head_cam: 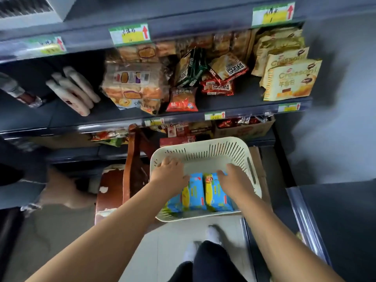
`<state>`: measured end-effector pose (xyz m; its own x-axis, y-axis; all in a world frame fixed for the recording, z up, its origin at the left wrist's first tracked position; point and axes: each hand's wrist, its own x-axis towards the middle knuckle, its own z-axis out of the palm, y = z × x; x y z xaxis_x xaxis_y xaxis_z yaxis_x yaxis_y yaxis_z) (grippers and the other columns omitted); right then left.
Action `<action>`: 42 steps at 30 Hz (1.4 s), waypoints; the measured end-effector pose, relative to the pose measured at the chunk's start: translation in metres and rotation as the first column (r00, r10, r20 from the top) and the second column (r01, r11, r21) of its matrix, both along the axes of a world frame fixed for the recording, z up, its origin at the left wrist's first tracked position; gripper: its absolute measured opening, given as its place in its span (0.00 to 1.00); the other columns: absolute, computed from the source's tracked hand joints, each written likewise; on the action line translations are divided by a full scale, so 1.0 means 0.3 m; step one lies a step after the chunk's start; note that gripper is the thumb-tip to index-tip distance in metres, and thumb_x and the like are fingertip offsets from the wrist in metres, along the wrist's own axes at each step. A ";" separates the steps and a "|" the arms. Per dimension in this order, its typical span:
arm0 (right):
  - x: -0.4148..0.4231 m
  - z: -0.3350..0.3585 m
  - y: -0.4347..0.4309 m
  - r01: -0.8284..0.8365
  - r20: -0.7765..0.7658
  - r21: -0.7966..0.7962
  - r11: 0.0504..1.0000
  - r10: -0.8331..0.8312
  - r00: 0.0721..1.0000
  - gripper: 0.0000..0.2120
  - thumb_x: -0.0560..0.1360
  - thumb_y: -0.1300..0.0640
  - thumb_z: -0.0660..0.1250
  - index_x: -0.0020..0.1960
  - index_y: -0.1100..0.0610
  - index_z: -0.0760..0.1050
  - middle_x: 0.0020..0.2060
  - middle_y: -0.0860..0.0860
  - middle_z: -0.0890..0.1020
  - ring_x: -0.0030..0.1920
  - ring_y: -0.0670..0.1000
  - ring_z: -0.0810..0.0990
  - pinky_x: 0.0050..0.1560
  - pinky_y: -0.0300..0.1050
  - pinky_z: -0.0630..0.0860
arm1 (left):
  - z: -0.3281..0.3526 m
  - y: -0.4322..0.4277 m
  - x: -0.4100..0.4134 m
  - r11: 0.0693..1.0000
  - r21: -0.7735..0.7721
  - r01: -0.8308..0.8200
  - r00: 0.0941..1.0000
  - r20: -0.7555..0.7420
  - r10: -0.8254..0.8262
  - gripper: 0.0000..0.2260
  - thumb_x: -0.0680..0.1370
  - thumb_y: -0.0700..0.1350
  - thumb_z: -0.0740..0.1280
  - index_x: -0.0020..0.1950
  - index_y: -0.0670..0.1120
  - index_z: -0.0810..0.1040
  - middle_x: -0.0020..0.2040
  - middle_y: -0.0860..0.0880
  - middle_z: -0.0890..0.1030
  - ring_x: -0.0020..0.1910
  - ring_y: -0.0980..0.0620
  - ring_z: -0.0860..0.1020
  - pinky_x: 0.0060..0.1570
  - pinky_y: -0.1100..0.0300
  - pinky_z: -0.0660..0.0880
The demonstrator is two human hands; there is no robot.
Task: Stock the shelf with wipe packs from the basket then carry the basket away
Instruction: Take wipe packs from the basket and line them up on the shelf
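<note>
A cream slotted plastic basket sits low in front of the shelving. Inside it lie blue and yellow wipe packs side by side. Both my hands reach down into the basket. My left hand rests on top of the left pack, fingers curled over its far end. My right hand covers the right pack, fingers curled over its far edge. Several pale wipe packs stand tilted on the left part of the middle shelf.
The middle shelf holds bread bags, snack packets and croissant boxes. A brown wooden chair stands left of the basket. A cardboard box sits behind it. Another person's arm enters at left. My feet stand on pale floor.
</note>
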<state>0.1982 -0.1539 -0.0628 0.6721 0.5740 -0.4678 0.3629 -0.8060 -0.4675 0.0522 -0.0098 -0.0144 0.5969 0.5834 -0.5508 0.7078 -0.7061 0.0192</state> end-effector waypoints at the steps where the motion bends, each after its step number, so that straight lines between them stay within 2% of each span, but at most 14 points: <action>1: -0.004 -0.040 -0.003 0.017 -0.004 -0.047 0.999 -0.017 1.000 0.19 0.82 0.44 0.60 0.58 0.59 0.75 0.55 0.57 0.80 0.54 0.59 0.79 0.49 0.49 0.74 | -0.036 -0.010 0.015 1.000 -0.008 0.003 1.000 -0.012 -0.003 0.25 0.82 0.59 0.60 0.75 0.47 0.68 0.75 0.47 0.69 0.76 0.44 0.63 0.71 0.46 0.66; 4: -0.018 -0.131 -0.003 0.046 0.038 -0.188 0.981 -0.039 0.998 0.16 0.81 0.45 0.62 0.56 0.57 0.79 0.54 0.55 0.83 0.56 0.60 0.81 0.47 0.47 0.71 | -0.142 -0.033 0.048 0.999 0.049 0.012 0.999 -0.037 -0.010 0.18 0.80 0.51 0.65 0.69 0.48 0.74 0.69 0.46 0.76 0.70 0.42 0.72 0.70 0.47 0.66; 8: -0.023 -0.222 0.019 0.022 0.050 -0.245 0.969 -0.010 0.999 0.13 0.78 0.50 0.62 0.52 0.55 0.82 0.45 0.53 0.82 0.53 0.59 0.83 0.44 0.45 0.72 | -0.279 -0.050 0.073 0.999 0.038 -0.022 0.999 -0.032 0.023 0.15 0.78 0.44 0.66 0.65 0.48 0.74 0.64 0.46 0.78 0.66 0.42 0.74 0.65 0.48 0.69; 12: -0.042 -0.249 0.052 -0.008 0.127 -0.304 0.952 0.049 0.991 0.13 0.82 0.53 0.61 0.60 0.55 0.81 0.56 0.53 0.84 0.59 0.58 0.82 0.49 0.47 0.74 | -0.379 -0.031 0.085 1.000 -0.019 -0.010 1.000 -0.024 0.009 0.23 0.77 0.53 0.73 0.68 0.50 0.71 0.65 0.47 0.78 0.66 0.42 0.75 0.62 0.47 0.71; 16: -0.086 -0.258 0.044 -0.022 0.206 -0.321 0.947 0.092 0.974 0.12 0.81 0.56 0.61 0.60 0.56 0.79 0.55 0.52 0.82 0.59 0.55 0.80 0.48 0.46 0.72 | -0.410 0.002 0.086 0.999 -0.021 0.030 0.999 -0.045 -0.031 0.26 0.73 0.61 0.75 0.66 0.50 0.75 0.63 0.47 0.76 0.65 0.43 0.73 0.62 0.47 0.71; 19: -0.117 -0.255 0.011 -0.045 0.286 -0.242 0.969 0.115 0.951 0.14 0.74 0.54 0.67 0.58 0.57 0.76 0.56 0.53 0.79 0.59 0.56 0.75 0.53 0.49 0.73 | -0.419 0.010 0.073 0.998 -0.013 0.060 0.998 -0.035 -0.061 0.26 0.74 0.62 0.74 0.65 0.50 0.75 0.63 0.48 0.76 0.65 0.44 0.72 0.63 0.47 0.70; 22: -0.125 -0.244 0.009 -0.124 0.311 -0.257 0.958 0.204 0.928 0.16 0.72 0.56 0.68 0.59 0.57 0.75 0.57 0.52 0.76 0.59 0.55 0.73 0.54 0.49 0.72 | -0.423 0.013 0.054 0.998 -0.058 -0.024 1.000 0.014 0.025 0.24 0.73 0.59 0.76 0.63 0.49 0.75 0.61 0.49 0.77 0.65 0.44 0.73 0.60 0.48 0.71; 25: -0.121 -0.231 0.021 -0.139 0.258 -0.216 0.966 0.194 0.946 0.18 0.74 0.58 0.69 0.62 0.57 0.72 0.56 0.53 0.77 0.58 0.56 0.76 0.50 0.48 0.72 | -0.412 0.015 0.047 0.995 -0.059 -0.081 0.995 0.058 0.085 0.24 0.72 0.59 0.77 0.60 0.49 0.75 0.58 0.49 0.79 0.60 0.45 0.76 0.51 0.51 0.73; 29: -0.102 -0.239 0.014 -0.142 -0.080 -0.033 0.989 0.139 0.987 0.24 0.75 0.62 0.66 0.70 0.52 0.66 0.46 0.50 0.76 0.51 0.60 0.80 0.40 0.46 0.66 | -0.391 0.038 0.039 0.964 -0.168 -0.205 0.969 0.105 0.224 0.22 0.70 0.55 0.80 0.54 0.49 0.74 0.50 0.49 0.80 0.49 0.44 0.78 0.42 0.55 0.72; 32: -0.095 -0.243 -0.002 -0.032 -0.170 0.060 0.998 0.042 0.985 0.21 0.76 0.61 0.65 0.68 0.50 0.72 0.45 0.48 0.78 0.51 0.59 0.80 0.41 0.46 0.68 | -0.364 0.065 0.021 0.937 -0.252 -0.244 0.941 0.171 0.291 0.17 0.70 0.52 0.80 0.52 0.48 0.78 0.49 0.49 0.79 0.49 0.44 0.78 0.41 0.56 0.70; 34: -0.081 -0.229 -0.017 0.193 -0.160 0.127 0.973 -0.172 0.972 0.14 0.76 0.58 0.67 0.61 0.52 0.77 0.48 0.50 0.83 0.49 0.57 0.81 0.43 0.48 0.73 | -0.336 0.083 0.003 0.884 -0.341 -0.318 0.883 0.232 0.408 0.16 0.70 0.50 0.80 0.54 0.47 0.82 0.47 0.50 0.80 0.48 0.46 0.80 0.42 0.56 0.73; 36: -0.061 -0.175 -0.039 0.363 -0.216 0.240 0.900 -0.315 0.924 0.10 0.75 0.56 0.69 0.56 0.50 0.80 0.48 0.49 0.84 0.46 0.55 0.82 0.43 0.48 0.78 | -0.293 0.099 -0.014 0.786 -0.454 -0.420 0.764 0.290 0.576 0.14 0.68 0.50 0.81 0.50 0.48 0.83 0.44 0.49 0.84 0.44 0.47 0.82 0.46 0.52 0.79; 39: -0.023 -0.036 -0.075 0.484 -0.319 0.398 0.780 -0.377 0.870 0.10 0.76 0.57 0.69 0.53 0.45 0.80 0.45 0.44 0.83 0.44 0.46 0.82 0.36 0.38 0.76 | -0.175 0.091 -0.023 0.595 -0.651 -0.471 0.501 0.358 0.788 0.09 0.71 0.42 0.81 0.46 0.45 0.83 0.38 0.45 0.84 0.37 0.46 0.83 0.46 0.47 0.83; 42: 0.002 0.140 -0.100 0.544 -0.381 0.504 0.670 -0.393 0.837 0.14 0.73 0.55 0.68 0.52 0.37 0.82 0.46 0.42 0.85 0.46 0.47 0.84 0.48 0.50 0.82 | -0.019 0.049 -0.035 0.419 -0.827 -0.374 0.253 0.344 0.904 0.08 0.75 0.36 0.77 0.54 0.41 0.84 0.44 0.41 0.87 0.43 0.42 0.86 0.49 0.46 0.84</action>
